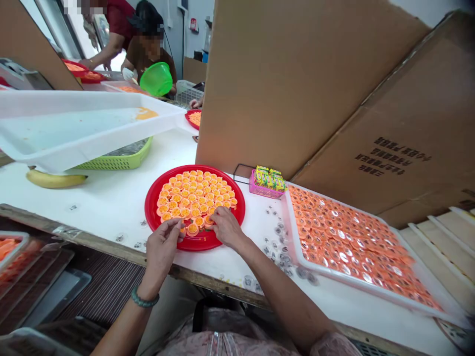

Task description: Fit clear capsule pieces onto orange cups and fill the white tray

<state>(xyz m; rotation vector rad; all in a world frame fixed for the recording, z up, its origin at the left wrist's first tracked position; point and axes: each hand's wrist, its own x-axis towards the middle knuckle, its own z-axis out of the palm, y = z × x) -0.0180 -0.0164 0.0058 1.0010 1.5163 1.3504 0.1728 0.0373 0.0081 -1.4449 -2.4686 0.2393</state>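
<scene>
The left hand (162, 243) pinches a small orange cup (182, 230), the right hand (225, 226) rests curled fingers on the red plate (153, 210), so soft touches seem best.

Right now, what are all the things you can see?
red plate: one, red, on the white table
small cups: many, orange, packed on the red plate
white tray: one, white, right of plate, full of orange cups
pink basket: one, pink, behind the plate, holding yellow-green packets
clear lids: many, see-through, scattered on the table
banana: one, yellow, far left on the table
green basket: one, green, under a big white tub
cardboard boxes: several, brown, standing behind the table
green bowl: one, green, far end near two people
bracelet: one, green, left wrist
left hand: one, fingers at the plate's near edge
right hand: one, fingers on the plate's cups
</scene>
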